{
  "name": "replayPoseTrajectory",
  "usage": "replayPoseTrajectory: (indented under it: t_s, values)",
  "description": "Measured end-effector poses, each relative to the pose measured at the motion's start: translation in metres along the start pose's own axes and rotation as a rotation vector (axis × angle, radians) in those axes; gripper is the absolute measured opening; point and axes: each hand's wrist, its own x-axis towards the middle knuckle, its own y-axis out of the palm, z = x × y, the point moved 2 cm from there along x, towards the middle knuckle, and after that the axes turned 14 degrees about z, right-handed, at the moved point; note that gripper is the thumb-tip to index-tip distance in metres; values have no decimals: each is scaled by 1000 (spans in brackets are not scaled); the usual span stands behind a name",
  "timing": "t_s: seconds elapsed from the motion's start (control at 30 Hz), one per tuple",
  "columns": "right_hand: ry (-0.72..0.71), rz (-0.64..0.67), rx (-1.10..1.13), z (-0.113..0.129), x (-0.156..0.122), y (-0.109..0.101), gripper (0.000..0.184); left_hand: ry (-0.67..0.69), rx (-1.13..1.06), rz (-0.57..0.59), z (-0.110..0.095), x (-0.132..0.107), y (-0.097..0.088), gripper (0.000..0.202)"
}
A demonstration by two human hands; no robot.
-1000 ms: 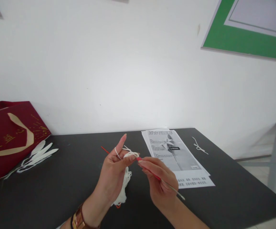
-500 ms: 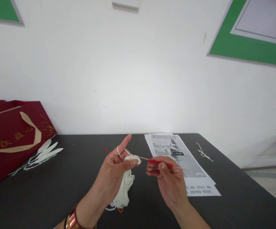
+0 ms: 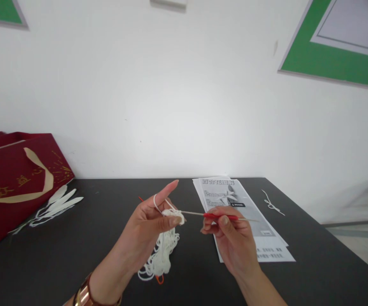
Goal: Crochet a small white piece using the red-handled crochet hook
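My left hand (image 3: 148, 225) pinches a small piece of white crochet work (image 3: 175, 216) between thumb and fingers. White yarn loops around its raised index finger. My right hand (image 3: 234, 238) grips a crochet hook (image 3: 220, 216) by its red handle; the thin metal shaft reaches left to the crochet work, where its tip is hidden in the stitches. Below my left hand a loose skein of white yarn (image 3: 163, 255) lies on the dark table, with a bit of orange cord (image 3: 160, 279) at its lower end.
Printed sheets (image 3: 266, 238) lie beneath and beyond my right hand. A knotted white yarn scrap (image 3: 272, 205) rests farther right. On the left, several white crocheted petals (image 3: 61, 202) lie by a dark red gift bag (image 3: 15, 178). A white wall (image 3: 184, 106) rises behind the table.
My right hand has moved slightly right with the hook, so more of its metal shaft shows. My left hand and the crochet work have shifted a little left.
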Motion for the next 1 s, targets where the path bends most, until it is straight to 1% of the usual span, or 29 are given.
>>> replayPoseTrajectory:
  t_s: [0.13,0.43,0.63,0.9,1.0]
  values:
    - [-5,32,-35,4,1,-2,10,-32,-20,91,-1,0,-3,59]
    - [8,81,-71,15,2,-1,11,-90,-67,221,-1,-1,-8,59]
    - [36,38,-67,20,-1,1,11,-122,-97,232,-3,-2,-8,57]
    - [3,74,-41,19,1,-2,8,-143,-49,259,-2,-3,-10,53]
    - [8,64,-14,18,2,-3,8,-166,9,254,-2,-3,-11,50]
